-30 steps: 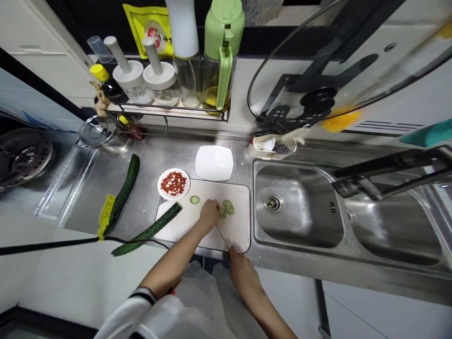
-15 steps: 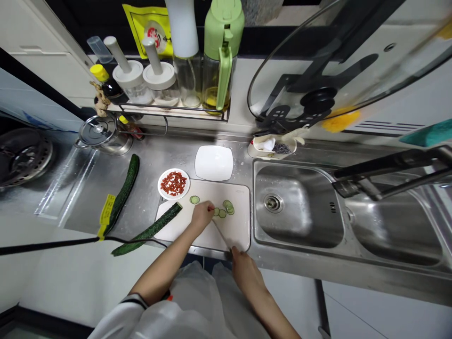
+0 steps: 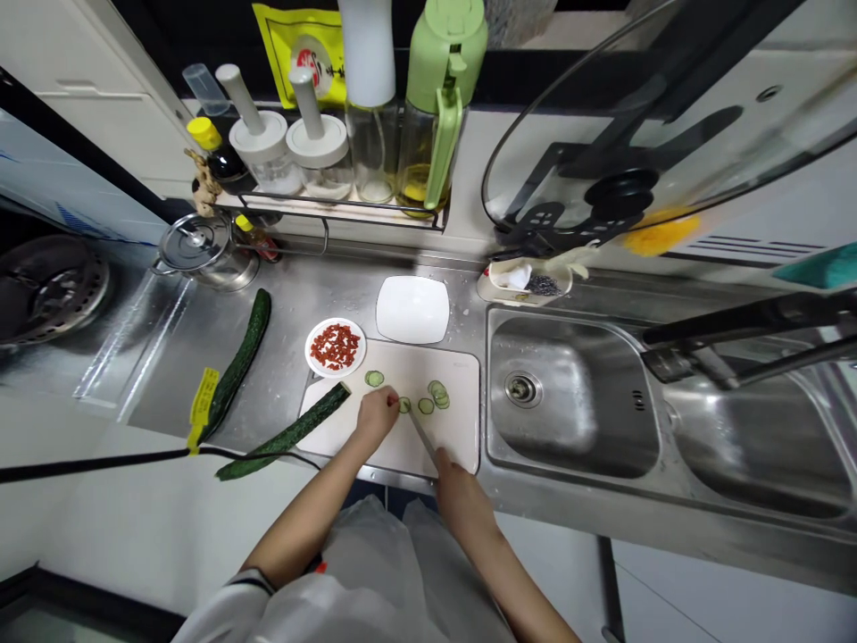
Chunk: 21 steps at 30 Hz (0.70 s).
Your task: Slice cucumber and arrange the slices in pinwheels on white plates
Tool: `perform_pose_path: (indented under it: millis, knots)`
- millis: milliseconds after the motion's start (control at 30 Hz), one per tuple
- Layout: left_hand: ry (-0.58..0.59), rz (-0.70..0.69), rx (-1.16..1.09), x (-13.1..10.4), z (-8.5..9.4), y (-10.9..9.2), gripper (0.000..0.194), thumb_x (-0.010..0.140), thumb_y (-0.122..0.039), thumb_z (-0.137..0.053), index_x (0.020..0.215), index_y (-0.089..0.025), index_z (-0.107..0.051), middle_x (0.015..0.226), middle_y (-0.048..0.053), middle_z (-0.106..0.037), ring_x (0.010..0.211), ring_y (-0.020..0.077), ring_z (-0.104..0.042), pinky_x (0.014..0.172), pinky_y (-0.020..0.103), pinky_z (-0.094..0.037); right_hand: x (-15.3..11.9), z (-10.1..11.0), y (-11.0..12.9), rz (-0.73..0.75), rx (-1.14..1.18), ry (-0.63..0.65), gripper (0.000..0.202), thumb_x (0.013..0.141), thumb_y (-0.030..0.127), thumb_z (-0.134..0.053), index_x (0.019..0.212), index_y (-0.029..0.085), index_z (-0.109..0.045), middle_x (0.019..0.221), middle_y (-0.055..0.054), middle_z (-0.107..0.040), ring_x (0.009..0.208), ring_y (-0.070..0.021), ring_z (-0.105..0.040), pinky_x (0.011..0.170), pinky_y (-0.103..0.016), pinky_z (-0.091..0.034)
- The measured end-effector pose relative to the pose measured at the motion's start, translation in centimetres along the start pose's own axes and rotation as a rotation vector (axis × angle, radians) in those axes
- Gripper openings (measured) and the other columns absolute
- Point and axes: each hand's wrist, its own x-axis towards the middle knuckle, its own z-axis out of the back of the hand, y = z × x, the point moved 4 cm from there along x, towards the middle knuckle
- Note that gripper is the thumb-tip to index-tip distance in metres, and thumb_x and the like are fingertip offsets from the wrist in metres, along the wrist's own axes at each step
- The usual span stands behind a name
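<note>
On the pale cutting board [image 3: 375, 446], my left hand [image 3: 377, 415] is closed in a pinch, its fingertips at the edge of a cucumber slice [image 3: 404, 405]. My right hand [image 3: 461, 493] grips the handle of a knife [image 3: 421, 434], whose blade points up and left across the board, its tip close to that slice. To the right of the tip lies a single slice [image 3: 426, 406], beside a small overlapping stack of slices [image 3: 439, 394]. More slices [image 3: 374, 379] rest above my left hand. A cut cucumber [image 3: 287, 435] lies slanted over the board's left edge.
A plate of chopped red bits [image 3: 336, 346] touches the board's upper left, and a white tray [image 3: 412, 309] sits behind it. A whole cucumber [image 3: 242, 357] with a yellow label lies left. The double sink [image 3: 569, 393] is at right; a condiment shelf [image 3: 348, 207] hangs behind.
My left hand has shifted left, and the slice at its fingertips now lies farther from the neighbouring single slice. The knife tip sits between those two slices. The camera view has shifted slightly.
</note>
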Motion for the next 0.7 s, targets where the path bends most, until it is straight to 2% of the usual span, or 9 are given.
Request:
perform_pose_path:
  millis: [100,367,700]
  knots:
    - [-0.006,-0.007,0.009,0.0,-0.1,0.1,0.013,0.077,-0.017,-0.056,0.082,-0.022,-0.067,0.078,0.0,-0.069,0.073,0.0119,-0.06,0.068,0.021,-0.04,0.4,-0.2,0.2,0.005,-0.01,-0.029,0.048,0.082,0.001,-0.032,0.126,0.016,-0.044,0.094,-0.01,-0.067,0.086,-0.0211,-0.066,0.065,-0.026,-0.044]
    - [-0.012,-0.001,0.029,0.1,0.0,0.2,0.015,0.079,-0.018,-0.055,0.083,-0.022,-0.069,0.081,0.002,-0.07,0.076,0.0134,-0.062,0.07,0.021,-0.041,0.5,-0.1,0.8,0.012,-0.03,-0.043,0.043,0.083,0.0,-0.029,0.119,0.017,-0.048,0.092,-0.011,-0.067,0.084,-0.0199,-0.067,0.064,-0.025,-0.044]
    - [0.01,0.026,0.037,0.3,0.0,0.0,0.017,0.078,-0.018,-0.055,0.084,-0.022,-0.07,0.083,0.002,-0.071,0.078,0.0142,-0.062,0.071,0.022,-0.041,0.8,0.4,1.3,0.026,-0.051,-0.02,0.053,0.084,-0.003,-0.025,0.131,0.015,-0.042,0.101,-0.013,-0.066,0.092,-0.0202,-0.065,0.069,-0.025,-0.045]
